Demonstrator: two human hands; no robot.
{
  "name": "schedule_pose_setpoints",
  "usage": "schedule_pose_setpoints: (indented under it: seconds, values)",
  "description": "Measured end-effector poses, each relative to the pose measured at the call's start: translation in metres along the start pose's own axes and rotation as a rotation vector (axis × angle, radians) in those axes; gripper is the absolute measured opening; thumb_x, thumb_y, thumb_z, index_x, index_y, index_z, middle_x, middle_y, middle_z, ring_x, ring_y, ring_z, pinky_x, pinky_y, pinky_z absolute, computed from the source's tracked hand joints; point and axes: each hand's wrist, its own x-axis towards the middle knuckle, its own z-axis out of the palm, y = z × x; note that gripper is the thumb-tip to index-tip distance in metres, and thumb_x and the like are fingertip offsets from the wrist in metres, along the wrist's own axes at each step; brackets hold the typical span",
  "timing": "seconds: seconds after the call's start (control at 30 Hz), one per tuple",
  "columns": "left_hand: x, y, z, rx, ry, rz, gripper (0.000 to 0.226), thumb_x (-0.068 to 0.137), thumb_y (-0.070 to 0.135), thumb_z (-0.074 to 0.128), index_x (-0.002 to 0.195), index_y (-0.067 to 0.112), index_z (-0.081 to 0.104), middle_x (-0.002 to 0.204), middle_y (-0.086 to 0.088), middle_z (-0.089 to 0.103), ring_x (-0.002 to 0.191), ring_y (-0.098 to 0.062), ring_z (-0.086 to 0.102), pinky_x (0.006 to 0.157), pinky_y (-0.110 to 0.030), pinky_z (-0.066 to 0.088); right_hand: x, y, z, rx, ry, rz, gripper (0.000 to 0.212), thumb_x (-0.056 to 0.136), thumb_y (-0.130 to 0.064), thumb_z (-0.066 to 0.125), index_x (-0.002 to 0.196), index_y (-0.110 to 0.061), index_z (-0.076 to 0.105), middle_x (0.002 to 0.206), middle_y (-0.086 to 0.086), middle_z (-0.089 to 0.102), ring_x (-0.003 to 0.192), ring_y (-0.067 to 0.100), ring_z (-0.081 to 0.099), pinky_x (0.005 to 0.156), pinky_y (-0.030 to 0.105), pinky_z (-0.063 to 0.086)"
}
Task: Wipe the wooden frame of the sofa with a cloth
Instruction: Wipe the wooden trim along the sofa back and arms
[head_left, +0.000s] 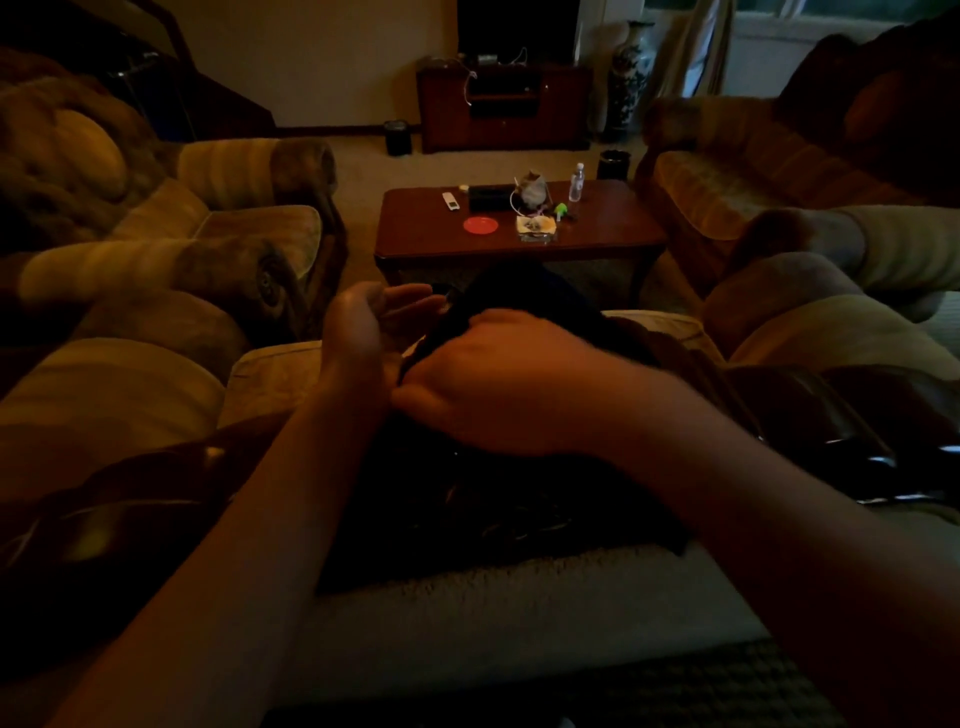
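Note:
I look over the back of a sofa in a dim room. Its dark glossy wooden frame (852, 415) runs along the top of the backrest, left to right. A dark cloth (519, 291) is bunched over the middle of that frame. My right hand (498, 379) lies palm down on the cloth, fingers curled into it. My left hand (374, 322) is raised just left of the cloth, palm turned up, fingers straight and touching the cloth's edge. The frame under the cloth is hidden.
A wooden coffee table (597, 234) with a red plate (480, 225), a bottle (576, 183) and small items stands beyond the sofa. Upholstered sofas flank it left (156, 218) and right (753, 176). A TV cabinet (504, 109) is at the far wall.

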Motion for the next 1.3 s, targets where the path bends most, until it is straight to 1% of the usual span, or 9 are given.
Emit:
schedule_pose_setpoints:
  seconds: [0.1, 0.27, 0.5, 0.63, 0.77, 0.9, 1.03, 1.13, 1.3]
  values:
    - [0.003, 0.007, -0.011, 0.075, -0.014, -0.014, 0.041, 0.100, 0.027, 0.022, 0.086, 0.011, 0.057, 0.086, -0.007, 0.062, 0.083, -0.019, 0.056, 0.075, -0.031, 0.039, 0.008, 0.018, -0.010, -0.093, -0.049, 0.098, 0.041, 0.101, -0.046, 0.021, 0.114, -0.032, 0.057, 0.112, -0.007, 0.062, 0.108, 0.016, 0.054, 0.100, 0.039, 0.028]
    - [0.013, 0.005, -0.033, 0.308, -0.016, -0.001, 0.041, 0.100, 0.028, 0.024, 0.087, 0.015, 0.061, 0.094, -0.006, 0.064, 0.098, -0.020, 0.056, 0.088, -0.035, 0.039, -0.019, -0.024, 0.029, -0.234, 0.182, 0.019, 0.030, 0.095, -0.044, 0.044, 0.120, -0.034, 0.057, 0.127, -0.011, 0.059, 0.125, 0.017, 0.048, 0.106, 0.051, 0.017]
    - [0.019, 0.008, -0.045, 0.381, -0.037, -0.015, 0.042, 0.100, 0.029, 0.024, 0.087, 0.015, 0.062, 0.094, -0.006, 0.065, 0.094, -0.017, 0.058, 0.085, -0.033, 0.041, 0.021, -0.037, 0.022, -0.226, 0.043, 0.206, 0.025, 0.096, -0.045, 0.040, 0.115, -0.036, 0.052, 0.123, -0.002, 0.059, 0.123, 0.027, 0.047, 0.108, 0.057, 0.012]
    - [0.016, 0.006, -0.054, 0.380, -0.078, 0.025, 0.037, 0.098, 0.027, 0.030, 0.091, 0.013, 0.064, 0.091, -0.005, 0.068, 0.094, -0.017, 0.060, 0.080, -0.030, 0.043, -0.005, -0.070, 0.040, -0.286, 0.164, 0.344, 0.055, 0.095, -0.047, 0.021, 0.118, -0.017, 0.060, 0.123, 0.005, 0.062, 0.123, 0.023, 0.051, 0.111, 0.051, 0.012]
    - [0.011, 0.005, -0.045, 0.416, -0.198, -0.028, 0.037, 0.097, 0.029, 0.033, 0.096, 0.013, 0.066, 0.090, -0.005, 0.070, 0.090, -0.018, 0.061, 0.078, -0.031, 0.044, 0.012, -0.096, 0.051, -0.252, -0.002, 0.380, 0.055, 0.098, -0.045, 0.022, 0.137, -0.012, 0.041, 0.145, 0.013, 0.040, 0.140, 0.030, 0.024, 0.110, 0.054, -0.009]
    - [0.022, 0.014, -0.039, 0.462, -0.211, 0.024, 0.041, 0.100, 0.029, 0.029, 0.088, 0.013, 0.064, 0.083, -0.003, 0.069, 0.081, -0.014, 0.062, 0.069, -0.028, 0.042, 0.043, -0.066, 0.026, -0.261, -0.043, 0.372, 0.038, 0.098, -0.040, 0.032, 0.134, -0.034, 0.042, 0.135, 0.003, 0.051, 0.135, 0.029, 0.031, 0.109, 0.060, -0.001]
    - [0.036, 0.021, -0.047, 0.428, -0.222, 0.081, 0.039, 0.099, 0.027, 0.028, 0.088, 0.014, 0.063, 0.082, -0.003, 0.069, 0.079, -0.013, 0.063, 0.064, -0.025, 0.045, 0.015, -0.082, 0.044, -0.317, 0.015, 0.368, 0.045, 0.098, -0.044, 0.029, 0.125, -0.019, 0.055, 0.131, 0.006, 0.056, 0.132, 0.027, 0.040, 0.111, 0.055, 0.002]
    - [0.042, 0.019, -0.044, 0.448, -0.271, 0.063, 0.039, 0.099, 0.028, 0.028, 0.089, 0.013, 0.063, 0.084, -0.004, 0.070, 0.080, -0.015, 0.063, 0.066, -0.026, 0.046, -0.008, -0.095, 0.054, -0.350, 0.127, 0.388, 0.044, 0.093, -0.046, 0.042, 0.109, -0.014, 0.069, 0.125, 0.006, 0.062, 0.126, 0.022, 0.050, 0.110, 0.051, 0.017]
    - [0.048, 0.023, -0.012, 0.459, -0.293, 0.052, 0.037, 0.099, 0.026, 0.031, 0.087, 0.011, 0.062, 0.084, -0.007, 0.068, 0.078, -0.017, 0.062, 0.066, -0.027, 0.046, 0.033, -0.067, 0.026, -0.299, -0.036, 0.371, 0.030, 0.097, -0.034, 0.039, 0.115, -0.025, 0.061, 0.120, 0.002, 0.060, 0.123, 0.029, 0.044, 0.108, 0.056, 0.012]
